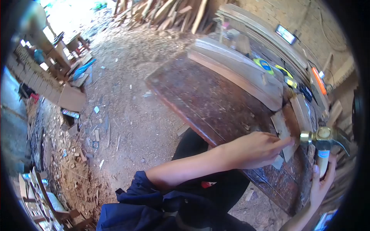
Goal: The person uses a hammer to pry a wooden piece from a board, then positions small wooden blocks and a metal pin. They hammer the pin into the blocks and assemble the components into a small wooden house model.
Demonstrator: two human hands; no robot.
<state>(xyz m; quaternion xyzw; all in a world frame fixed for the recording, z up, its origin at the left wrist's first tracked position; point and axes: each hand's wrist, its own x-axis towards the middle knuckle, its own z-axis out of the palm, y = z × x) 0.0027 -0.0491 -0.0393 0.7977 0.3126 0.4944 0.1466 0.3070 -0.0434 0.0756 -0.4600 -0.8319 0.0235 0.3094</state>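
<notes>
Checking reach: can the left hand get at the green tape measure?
Likely yes, with a stretch: the shaped wood lies between the left hand and the tape measure, but its top looks uncovered.

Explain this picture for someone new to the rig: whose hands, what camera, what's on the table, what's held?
There is no robot here: the hands belong to a person. The one picture comes from a camera worn on the head, looking forward and down; its wide lens bends the edges.

The arm in the dark blue sleeve ends in the left hand. The right hand is at the right edge, gripping a hammer by its handle. The left fingertips are close to the hammer's face; whether they pinch something small, I can't tell.

On the brown table lie boards and a tape measure. Wood scraps litter the floor.
</notes>
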